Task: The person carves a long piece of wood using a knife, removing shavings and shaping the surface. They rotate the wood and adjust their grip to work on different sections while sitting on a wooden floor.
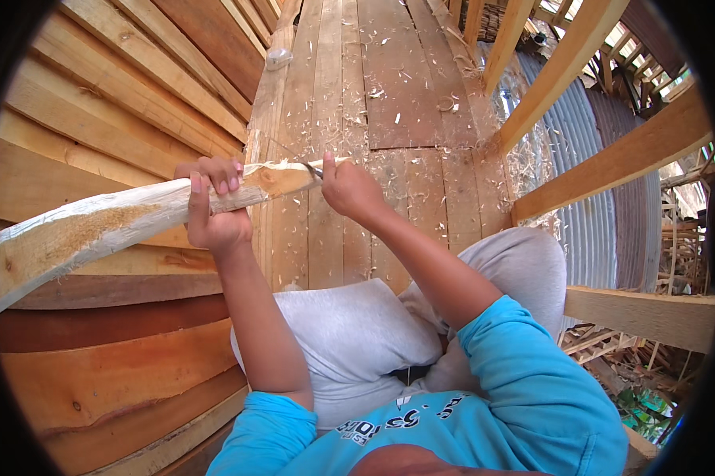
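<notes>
Wood pole (pixel 139 214) runs L edge to ctr, above floor (pixel 323 246); L hand (pixel 221 224) has fingers curled round it, R hand (pixel 349 190) fingers bunched tight on dark blade (pixel 315 170) at its R end. Prob. partway: R end cut bare, rough whitish surface uncut along much of rest; shavings (pixel 446 104) litter far floor.

Daylight pours in past the posts (pixel 560 75) at one to two o'clock, gaps there glaring white. By us, it falls soft and even on the floor (pixel 405 79) toward twelve; the piece of wood (pixel 147 216) looks sharp. Boards (pixel 111 389) at eight curve toward the blacked-out edge.
</notes>
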{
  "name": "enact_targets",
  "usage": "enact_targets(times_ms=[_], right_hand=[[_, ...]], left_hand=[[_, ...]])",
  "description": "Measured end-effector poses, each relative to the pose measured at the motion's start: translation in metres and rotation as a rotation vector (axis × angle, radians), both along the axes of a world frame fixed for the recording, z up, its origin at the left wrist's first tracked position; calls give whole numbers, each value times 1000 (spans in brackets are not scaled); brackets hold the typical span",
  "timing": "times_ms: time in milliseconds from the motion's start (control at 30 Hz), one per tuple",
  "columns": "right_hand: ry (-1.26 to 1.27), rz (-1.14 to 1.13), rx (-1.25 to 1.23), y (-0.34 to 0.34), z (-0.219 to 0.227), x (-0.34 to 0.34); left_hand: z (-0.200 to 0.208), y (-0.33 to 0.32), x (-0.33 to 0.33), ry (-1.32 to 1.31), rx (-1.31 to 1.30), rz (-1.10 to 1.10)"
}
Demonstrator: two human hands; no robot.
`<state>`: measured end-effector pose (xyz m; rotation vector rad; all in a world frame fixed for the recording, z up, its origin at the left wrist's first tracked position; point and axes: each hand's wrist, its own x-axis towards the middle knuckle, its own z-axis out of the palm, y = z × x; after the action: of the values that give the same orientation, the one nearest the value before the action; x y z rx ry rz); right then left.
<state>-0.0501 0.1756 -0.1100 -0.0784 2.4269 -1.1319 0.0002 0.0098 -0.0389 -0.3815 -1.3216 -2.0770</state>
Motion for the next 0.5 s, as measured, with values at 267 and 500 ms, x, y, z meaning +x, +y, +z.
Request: enact_targets(times_ms=[267, 500], right_hand=[[95, -104, -16, 19, -23, -12], [124, -86, 95, 47, -54, -19]], left_hand=[[6, 9, -4, 81, -135, -216], [8, 17, -6, 121, -188, -346]])
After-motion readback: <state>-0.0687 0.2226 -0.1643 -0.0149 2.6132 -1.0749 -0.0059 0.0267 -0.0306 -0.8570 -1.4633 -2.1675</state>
